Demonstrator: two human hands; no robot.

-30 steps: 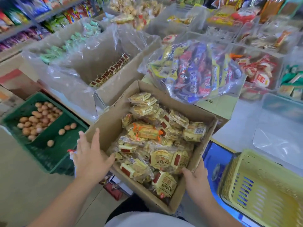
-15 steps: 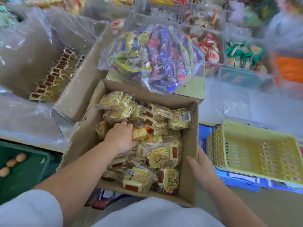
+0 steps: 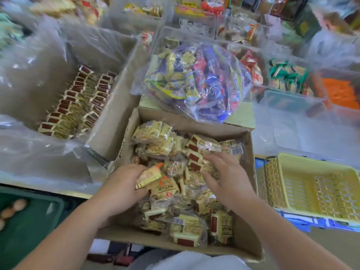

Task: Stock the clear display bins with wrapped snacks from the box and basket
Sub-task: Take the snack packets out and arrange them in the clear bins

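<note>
An open cardboard box (image 3: pixel 251 193) in front of me is full of several yellow wrapped snacks (image 3: pixel 185 230). My left hand (image 3: pixel 120 188) is inside it on the left and grips a yellow and orange snack packet (image 3: pixel 149 177). My right hand (image 3: pixel 228 176) reaches into the middle of the box with fingers spread over the packets and grips nothing that I can see. A yellow plastic basket (image 3: pixel 311 190) sits to the right of the box and looks bare inside. Clear display bins (image 3: pixel 288 133) stand behind it.
A big clear bag of mixed sweets (image 3: pixel 196 80) lies behind the box. At left stands a plastic-lined carton (image 3: pixel 116 90) with rows of brown-labelled packets. A green crate (image 3: pixel 29 221) with eggs is at lower left. More stocked clear bins fill the back.
My right hand left the box's right wall and moved in over the snacks. My left hand pulled back toward me and now grips a packet. The view shifted left.
</note>
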